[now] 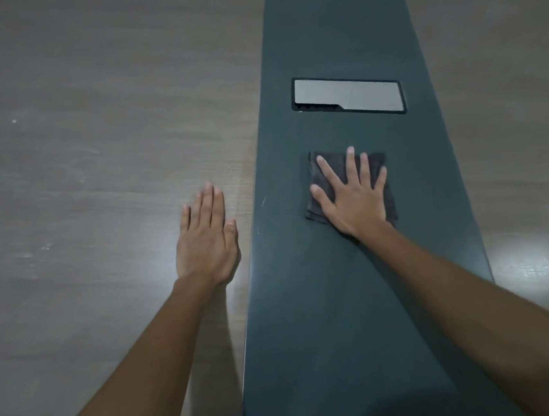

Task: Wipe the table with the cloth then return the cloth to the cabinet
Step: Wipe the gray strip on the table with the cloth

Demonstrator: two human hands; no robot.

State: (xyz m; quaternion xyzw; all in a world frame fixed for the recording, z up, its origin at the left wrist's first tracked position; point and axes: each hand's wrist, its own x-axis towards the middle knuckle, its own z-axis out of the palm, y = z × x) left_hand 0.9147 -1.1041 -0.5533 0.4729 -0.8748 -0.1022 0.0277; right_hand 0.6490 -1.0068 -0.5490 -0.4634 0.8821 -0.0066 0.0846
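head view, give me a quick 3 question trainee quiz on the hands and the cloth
1. True or false: the right hand lies flat, fingers spread, on the dark cloth.
2. Which surface is the left hand resting on? A) the dark centre strip B) the light wood-grain part of the table C) the silver hatch
3. Fill in: the cloth lies on the dark centre strip, on the near side of the silver ____.

Key
1. True
2. B: the left hand lies flat on the wood-grain table, just beside the strip's edge.
3. Hatch: the rectangular silver cover set into the strip.
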